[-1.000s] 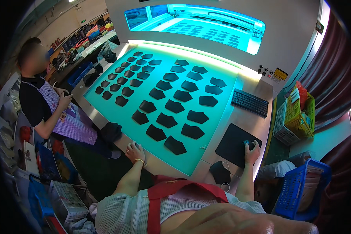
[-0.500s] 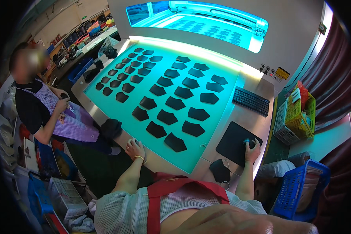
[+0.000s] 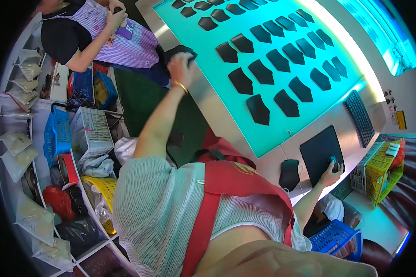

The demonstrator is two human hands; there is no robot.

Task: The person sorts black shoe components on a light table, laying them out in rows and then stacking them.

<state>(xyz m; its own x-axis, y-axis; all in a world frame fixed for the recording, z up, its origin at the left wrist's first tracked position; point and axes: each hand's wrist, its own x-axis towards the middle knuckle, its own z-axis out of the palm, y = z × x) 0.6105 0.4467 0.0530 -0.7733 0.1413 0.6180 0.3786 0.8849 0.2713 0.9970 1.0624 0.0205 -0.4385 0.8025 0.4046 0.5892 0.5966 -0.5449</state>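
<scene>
- Fingers (image 3: 184,56) of the left hand (image 3: 179,70): bent and slightly spread, resting on the black pile (image 3: 174,49); whether they grip any of it cannot be told.
- Black pile: at the near left edge of the metal table (image 3: 201,92), beside the teal panel (image 3: 282,127).
- Right hand (image 3: 331,175): fingers curled around the mouse (image 3: 332,159), thumb side partly hidden.
- Mouse: on the dark mouse pad (image 3: 321,147), near its lower right edge.
- Black mask (image 3: 290,173): on the table, left of the pad, its pale loops visible.
- Keyboard (image 3: 359,117): beyond the pad, beside the panel's right edge.
- Black pieces (image 3: 258,110): many, pointed at one end, laid flat in rows across the panel.
- Co-worker (image 3: 127,39): in a checked purple apron, standing left of the table, both hands at a small dark object (image 3: 118,10).
- Yellow basket (image 3: 386,174) and blue basket (image 3: 338,237): right of the table.
</scene>
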